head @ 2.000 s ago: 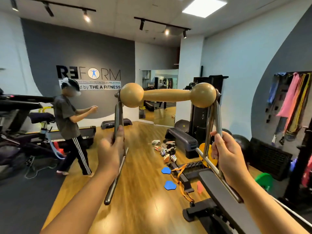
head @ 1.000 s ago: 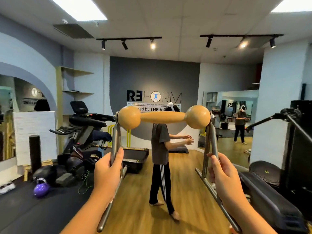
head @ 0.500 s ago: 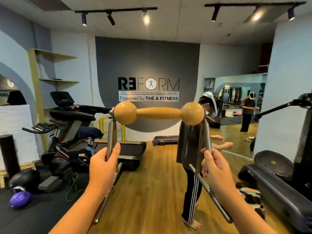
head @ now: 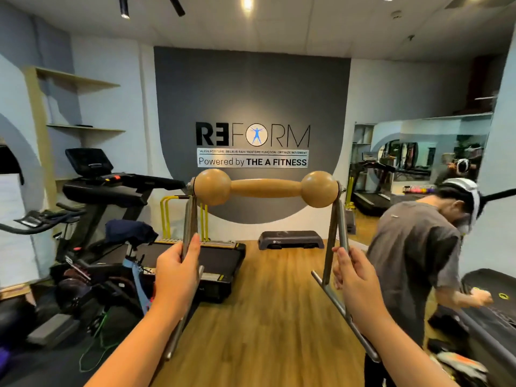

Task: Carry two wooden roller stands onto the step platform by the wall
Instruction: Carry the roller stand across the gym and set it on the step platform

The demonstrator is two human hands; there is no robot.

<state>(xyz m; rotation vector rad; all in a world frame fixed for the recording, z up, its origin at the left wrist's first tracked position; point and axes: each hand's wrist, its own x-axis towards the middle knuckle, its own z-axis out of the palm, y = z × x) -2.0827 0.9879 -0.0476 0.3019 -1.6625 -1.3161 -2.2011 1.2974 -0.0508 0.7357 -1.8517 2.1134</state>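
Left hand (head: 178, 270) and right hand (head: 354, 277) are each gripping a metal leg of the wooden roller stand (head: 265, 188), roller axis running left-right. Step platform (head: 290, 239) is lying straight ahead beyond the stand, roughly equidistant from both hands.

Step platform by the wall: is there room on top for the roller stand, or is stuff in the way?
The dark grey step platform looks bare on top. The wood floor strip leading there is open between the black treadmill and the bending person in a grey shirt. Both sides are crowded.
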